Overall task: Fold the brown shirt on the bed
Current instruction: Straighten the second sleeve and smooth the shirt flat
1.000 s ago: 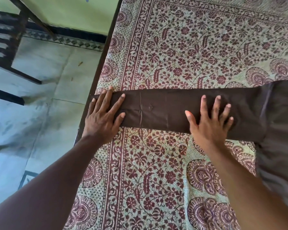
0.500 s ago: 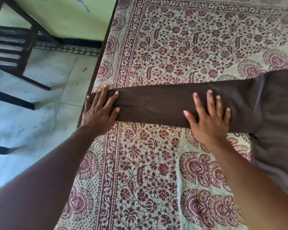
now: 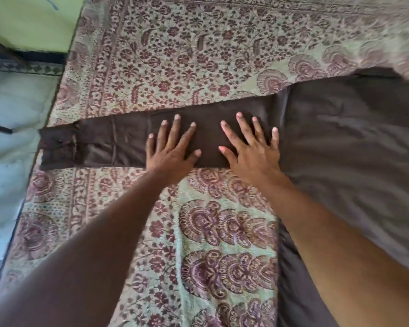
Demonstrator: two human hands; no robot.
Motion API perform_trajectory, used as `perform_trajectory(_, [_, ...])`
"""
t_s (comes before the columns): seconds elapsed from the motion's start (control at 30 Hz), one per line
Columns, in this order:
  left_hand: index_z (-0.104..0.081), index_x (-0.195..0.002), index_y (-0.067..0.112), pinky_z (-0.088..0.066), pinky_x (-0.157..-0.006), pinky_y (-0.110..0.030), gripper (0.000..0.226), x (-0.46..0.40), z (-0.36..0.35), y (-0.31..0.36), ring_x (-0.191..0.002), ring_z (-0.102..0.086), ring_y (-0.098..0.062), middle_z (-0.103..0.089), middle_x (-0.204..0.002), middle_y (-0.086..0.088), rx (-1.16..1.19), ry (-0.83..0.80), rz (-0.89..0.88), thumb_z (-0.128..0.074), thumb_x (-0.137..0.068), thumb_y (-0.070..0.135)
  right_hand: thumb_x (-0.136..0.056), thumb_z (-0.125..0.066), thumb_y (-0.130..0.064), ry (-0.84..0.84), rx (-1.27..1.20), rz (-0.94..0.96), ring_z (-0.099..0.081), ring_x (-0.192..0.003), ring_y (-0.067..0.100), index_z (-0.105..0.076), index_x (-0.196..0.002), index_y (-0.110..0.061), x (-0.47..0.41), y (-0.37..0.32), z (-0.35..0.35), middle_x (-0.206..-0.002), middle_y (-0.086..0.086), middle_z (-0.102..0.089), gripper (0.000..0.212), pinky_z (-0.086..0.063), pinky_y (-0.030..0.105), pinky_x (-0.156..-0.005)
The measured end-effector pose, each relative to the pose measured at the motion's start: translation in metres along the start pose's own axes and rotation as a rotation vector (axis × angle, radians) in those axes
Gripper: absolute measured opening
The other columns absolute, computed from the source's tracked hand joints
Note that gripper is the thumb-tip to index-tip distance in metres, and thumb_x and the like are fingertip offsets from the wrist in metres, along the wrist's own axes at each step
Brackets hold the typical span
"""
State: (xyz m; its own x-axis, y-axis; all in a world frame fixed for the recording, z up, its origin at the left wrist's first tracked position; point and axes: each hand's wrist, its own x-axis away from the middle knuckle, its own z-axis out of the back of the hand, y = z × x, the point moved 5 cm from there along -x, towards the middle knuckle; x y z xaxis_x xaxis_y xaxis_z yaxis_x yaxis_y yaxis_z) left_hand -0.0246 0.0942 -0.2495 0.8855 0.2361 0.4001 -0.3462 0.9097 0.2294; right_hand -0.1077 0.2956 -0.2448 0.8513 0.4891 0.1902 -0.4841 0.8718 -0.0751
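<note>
Brown shirt (image 3: pixel 340 128) sleeve flat, paisley bedspread (image 3: pixel 198 55)

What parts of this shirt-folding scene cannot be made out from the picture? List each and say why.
1. Brown shirt: head view; body cut off by the right edge, so collar and other sleeve are unseen.
2. Sleeve cloth under the left hand and right hand: covered by the flat palms.
3. Cuff details: blurred.
4. Bedspread far pattern: motion blur.
</note>
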Motion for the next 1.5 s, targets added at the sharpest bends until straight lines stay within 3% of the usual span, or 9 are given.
perform_trajectory(0.17, [-0.026, -0.16, 0.03, 0.0, -0.128, -0.06, 0.071, 0.002, 0.019, 0.039, -0.162, 0.005, -0.027, 0.002, -0.175, 0.0, 0.085, 0.129, 0.091, -0.054, -0.096, 0.035, -0.1, -0.019, -0.073, -0.042, 0.018, -0.08, -0.003, -0.161, 0.026, 0.0, -0.163, -0.046, -0.002, 0.057, 0.01, -0.175, -0.004, 0.005, 0.071, -0.005, 0.059, -0.126])
perform_trajectory(0.27, [-0.029, -0.162, 0.023, -0.01, -0.129, -0.057, 0.074, -0.002, 0.021, 0.096, -0.162, 0.0, -0.024, -0.004, -0.176, 0.002, 0.174, 0.209, -0.136, -0.054, -0.092, 0.022, -0.104, -0.023, -0.058, 0.054, -0.015, 0.091, -0.012, -0.16, 0.027, -0.02, -0.165, -0.028, -0.004, 0.039, 0.017, -0.174, 0.006, -0.012, 0.068, -0.009, 0.057, -0.127])
perform_trajectory(0.53, [0.017, -0.155, 0.06, 0.01, -0.126, -0.055, 0.088, -0.028, -0.03, 0.131, -0.158, 0.027, -0.019, 0.033, -0.167, 0.019, 0.009, -0.037, -0.07, -0.04, -0.092, 0.08, -0.101, -0.021, -0.07, 0.092, -0.105, -0.144, -0.003, -0.161, 0.028, -0.007, -0.163, -0.048, 0.026, 0.142, -0.003, -0.175, -0.008, 0.001, 0.066, -0.012, 0.058, -0.126])
perform_trajectory(0.73, [0.032, -0.144, 0.066, 0.009, -0.126, -0.057, 0.084, -0.032, -0.028, 0.134, -0.156, 0.032, -0.021, 0.043, -0.161, 0.02, -0.043, -0.145, -0.029, -0.031, -0.09, 0.083, -0.1, -0.019, -0.071, 0.139, -0.221, -0.631, -0.002, -0.16, 0.035, -0.011, -0.166, -0.032, 0.065, 0.211, -0.001, -0.175, 0.004, 0.0, 0.076, -0.011, 0.068, -0.124])
perform_trajectory(0.97, [0.025, -0.149, 0.065, 0.011, -0.124, -0.056, 0.084, -0.034, -0.028, 0.134, -0.155, 0.034, -0.02, 0.045, -0.16, 0.021, -0.032, -0.163, -0.028, -0.035, -0.092, 0.08, -0.103, -0.028, -0.066, 0.149, -0.179, -0.176, -0.006, -0.161, 0.03, -0.014, -0.166, -0.03, 0.02, 0.139, 0.004, -0.175, 0.003, -0.003, 0.074, -0.017, 0.062, -0.125])
perform_trajectory(1.1, [0.025, -0.149, 0.065, 0.012, -0.124, -0.055, 0.083, -0.033, -0.027, 0.134, -0.154, 0.035, -0.019, 0.044, -0.159, 0.022, -0.022, -0.166, -0.024, -0.034, -0.092, 0.08, -0.098, -0.026, -0.077, 0.152, -0.116, -0.448, -0.01, -0.161, 0.027, -0.01, -0.165, -0.039, 0.064, 0.197, -0.009, -0.175, -0.004, -0.004, 0.078, -0.015, 0.062, -0.124])
perform_trajectory(1.27, [0.023, -0.149, 0.066, 0.01, -0.125, -0.056, 0.082, -0.034, -0.028, 0.134, -0.155, 0.033, -0.019, 0.042, -0.161, 0.021, -0.015, -0.156, -0.027, -0.036, -0.094, 0.078, -0.097, -0.024, -0.076, 0.173, -0.175, -0.671, -0.008, -0.16, 0.036, -0.015, -0.166, -0.025, 0.091, 0.235, -0.004, -0.174, 0.011, -0.008, 0.086, -0.015, 0.069, -0.122])
perform_trajectory(1.37, [0.013, -0.156, 0.059, 0.006, -0.125, -0.062, 0.082, -0.029, -0.023, 0.142, -0.158, 0.026, -0.023, 0.033, -0.167, 0.015, -0.011, -0.117, 0.021, -0.043, -0.097, 0.068, -0.099, -0.022, -0.072, 0.164, -0.187, -0.501, -0.005, -0.16, 0.034, -0.014, -0.166, -0.021, 0.068, 0.211, 0.003, -0.174, 0.013, -0.007, 0.085, -0.011, 0.063, -0.125])
perform_trajectory(1.5, [-0.032, -0.156, 0.023, -0.017, -0.121, -0.062, 0.085, -0.022, -0.003, 0.204, -0.156, -0.015, -0.034, -0.017, -0.169, -0.009, 0.098, 0.198, -0.145, -0.05, -0.073, 0.028, -0.098, -0.017, -0.07, 0.145, -0.186, -0.45, -0.001, -0.161, 0.031, -0.012, -0.166, -0.022, 0.057, 0.203, -0.007, -0.174, 0.011, -0.001, 0.083, -0.008, 0.06, -0.126])
